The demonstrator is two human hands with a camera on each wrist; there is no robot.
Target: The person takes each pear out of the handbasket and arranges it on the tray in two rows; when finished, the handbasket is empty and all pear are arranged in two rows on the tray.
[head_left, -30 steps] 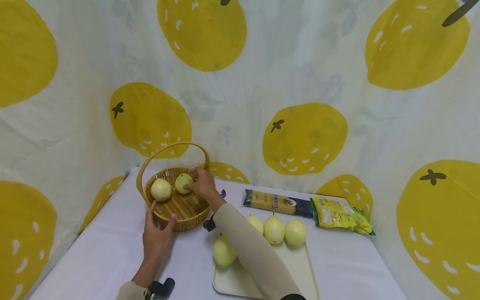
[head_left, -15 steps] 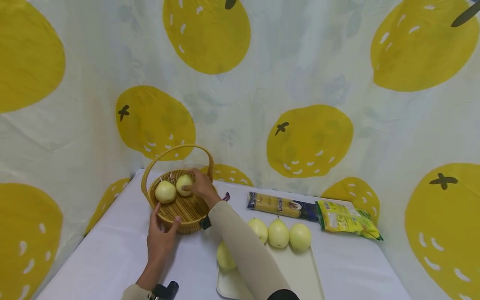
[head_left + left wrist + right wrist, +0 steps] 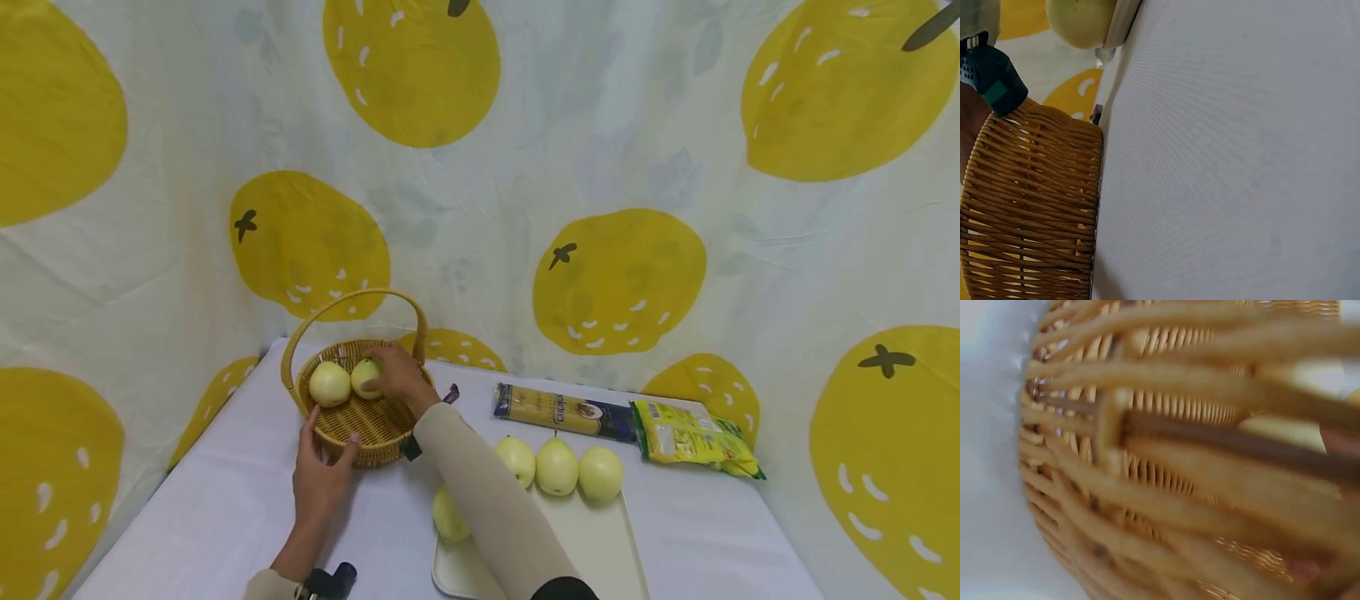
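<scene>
A woven wicker basket (image 3: 378,454) with a tall arched handle stands at the table's back left. Two pale yellow pears lie inside it: a left pear (image 3: 330,384) and a right pear (image 3: 365,379), close together. My right hand (image 3: 397,372) reaches over the basket's right side and holds the right pear, thumb and fingers at its sides. Outside the near rim, my left hand (image 3: 322,475) touches the basket with spread thumb and forefinger. The left wrist view shows the basket's side wall (image 3: 1032,206); the right wrist view looks through its weave (image 3: 1166,481).
A cream tray (image 3: 600,554) with several pears (image 3: 557,467) stands right of the basket, partly under my right sleeve. Behind it lie a long blue-and-gold packet (image 3: 566,412) and a yellow-green bag (image 3: 697,437). A fruit-print curtain hangs behind the table.
The right pear has shifted left, closer to the other pear, with my right hand on it. My left hand stays at the basket's near rim. The head view has shifted slightly.
</scene>
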